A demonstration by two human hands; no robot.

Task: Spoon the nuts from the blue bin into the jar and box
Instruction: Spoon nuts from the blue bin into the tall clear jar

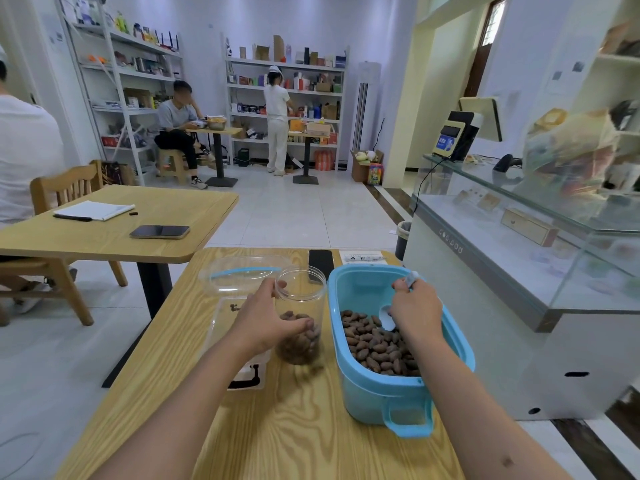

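Note:
A blue bin (388,389) partly filled with brown nuts (377,348) stands on the wooden table (284,431) at the right. My right hand (415,311) grips a white spoon (387,315) whose bowl dips toward the nuts. Left of the bin stands a clear jar (304,296) with nuts in its lower part. My left hand (266,318) holds the jar's side, thumb and fingers curled round it. A clear box (227,323) lies behind and under my left forearm, mostly hidden.
A clear lid with a blue seal (242,271) lies behind the jar. A black phone (320,263) and a paper sheet (363,257) lie at the table's far edge. A glass counter (519,244) runs along the right. Another table (104,230) with a chair stands left.

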